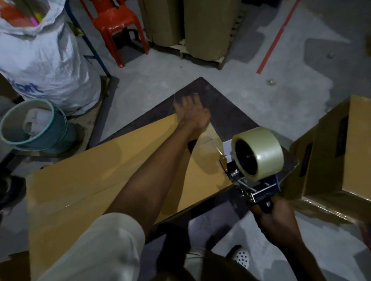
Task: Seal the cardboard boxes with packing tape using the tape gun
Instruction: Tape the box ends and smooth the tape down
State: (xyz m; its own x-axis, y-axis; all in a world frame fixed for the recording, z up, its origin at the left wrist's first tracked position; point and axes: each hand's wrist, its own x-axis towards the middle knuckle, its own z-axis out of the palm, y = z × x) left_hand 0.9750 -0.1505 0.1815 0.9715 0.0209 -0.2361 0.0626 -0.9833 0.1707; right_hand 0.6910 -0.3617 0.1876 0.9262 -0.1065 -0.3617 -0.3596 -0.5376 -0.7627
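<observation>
A closed yellow-brown cardboard box [78, 191] lies on a dark table [226, 106], its top seam running toward the far right corner. My left hand [192, 113] reaches across the box, fingers spread flat over its far corner. My right hand [271, 213] grips the handle of a blue tape gun [256, 188] at the box's right edge. The gun carries a roll of clear packing tape [258, 155], and a strip of tape runs from it onto the box near the corner.
A second cardboard box [356, 150] stands at the right. A teal bucket [34, 126] and a white sack [38, 54] are at the left, with a red plastic chair [114, 20] and brown rolls [207, 20] behind. Grey concrete floor lies around the table.
</observation>
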